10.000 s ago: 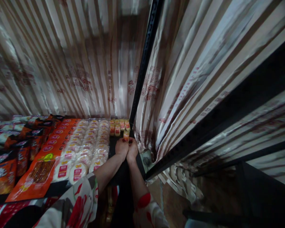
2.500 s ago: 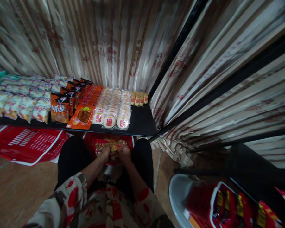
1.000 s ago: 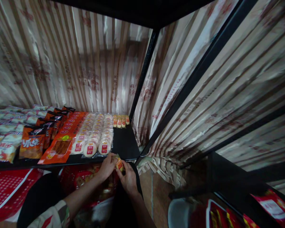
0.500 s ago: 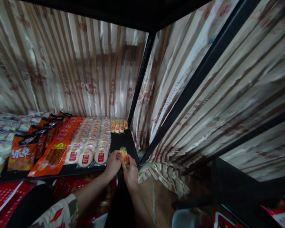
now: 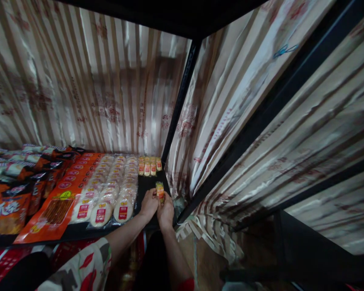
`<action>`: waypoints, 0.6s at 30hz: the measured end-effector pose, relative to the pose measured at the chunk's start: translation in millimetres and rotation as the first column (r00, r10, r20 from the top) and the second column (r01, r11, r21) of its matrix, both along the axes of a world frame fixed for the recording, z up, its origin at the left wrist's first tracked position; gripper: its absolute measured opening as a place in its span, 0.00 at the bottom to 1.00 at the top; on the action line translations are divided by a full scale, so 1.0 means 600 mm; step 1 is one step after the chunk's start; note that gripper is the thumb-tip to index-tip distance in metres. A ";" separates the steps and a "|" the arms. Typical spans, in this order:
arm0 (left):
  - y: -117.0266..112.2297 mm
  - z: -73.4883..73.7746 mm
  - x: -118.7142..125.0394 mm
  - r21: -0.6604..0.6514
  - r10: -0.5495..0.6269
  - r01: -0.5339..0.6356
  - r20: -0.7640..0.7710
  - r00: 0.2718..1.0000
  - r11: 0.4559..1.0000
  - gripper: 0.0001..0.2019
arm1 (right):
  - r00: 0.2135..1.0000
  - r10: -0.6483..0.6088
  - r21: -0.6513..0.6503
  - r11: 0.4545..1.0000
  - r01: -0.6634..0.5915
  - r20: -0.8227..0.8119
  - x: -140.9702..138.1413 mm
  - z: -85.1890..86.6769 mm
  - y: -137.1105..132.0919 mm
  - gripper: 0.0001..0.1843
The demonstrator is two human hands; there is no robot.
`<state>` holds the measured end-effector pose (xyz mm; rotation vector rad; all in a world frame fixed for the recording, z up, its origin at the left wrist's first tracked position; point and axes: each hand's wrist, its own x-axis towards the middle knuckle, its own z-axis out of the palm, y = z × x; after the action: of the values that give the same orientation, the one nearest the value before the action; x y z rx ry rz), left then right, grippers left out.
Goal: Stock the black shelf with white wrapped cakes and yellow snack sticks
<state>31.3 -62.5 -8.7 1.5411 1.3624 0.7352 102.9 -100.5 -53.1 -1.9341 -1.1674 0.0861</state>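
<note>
Between my two hands is a small yellow snack packet (image 5: 160, 190) with a red and white label, held upright over the shelf's right end. My left hand (image 5: 149, 205) pinches its left side with thumb and fingers. Wrapped round its lower right side is my right hand (image 5: 165, 211). Several matching small packets (image 5: 150, 166) stand in short rows against the back, beyond my hands. To the left of my hands lie overlapping rows of round white crackers (image 5: 123, 210) in clear wrappers with red labels.
Orange snack bags (image 5: 50, 212) and orange-and-white bags (image 5: 9, 208) fill the shelf's left part. A black upright post (image 5: 182, 95) stands at the back corner, and a slanting black bar (image 5: 245, 133) crosses at right. Striped curtains (image 5: 118, 89) hang behind.
Both hands have moved forward over the shelf with the yellow packet, nearer the matching rows at the back. The view has shifted closer to the shelf.
</note>
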 end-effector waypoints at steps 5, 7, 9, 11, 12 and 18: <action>0.024 0.006 0.022 -0.012 0.008 -0.008 -0.024 1.000 1.000 0.18 | 1.000 0.029 -0.001 1.000 -0.029 -0.012 0.017 -0.005 0.028 0.24; 0.036 0.005 0.031 -0.016 0.027 -0.028 -0.028 0.999 0.999 0.18 | 0.999 0.026 0.000 1.000 -0.026 -0.022 0.022 -0.008 0.042 0.25; 0.049 0.000 0.039 -0.020 0.048 -0.048 -0.039 0.998 0.999 0.19 | 0.999 0.013 -0.004 1.000 -0.013 -0.041 0.027 -0.011 0.058 0.25; 0.061 -0.005 0.047 -0.034 0.053 -0.055 -0.045 0.998 0.998 0.19 | 0.999 -0.004 0.000 1.000 0.004 -0.051 0.033 -0.017 0.074 0.25; 0.067 -0.007 0.051 -0.042 0.051 -0.053 -0.040 0.998 0.998 0.19 | 0.999 -0.014 0.009 1.000 0.015 -0.051 0.035 -0.020 0.082 0.25; 0.087 0.005 0.069 -0.029 0.036 -0.034 0.079 0.996 0.999 0.18 | 0.997 -0.048 0.083 0.995 0.053 -0.058 0.048 -0.032 0.123 0.24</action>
<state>72.7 -10.6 -5.4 1.4542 1.3379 0.7882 131.6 -26.9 -72.1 -1.8738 -1.0685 0.0624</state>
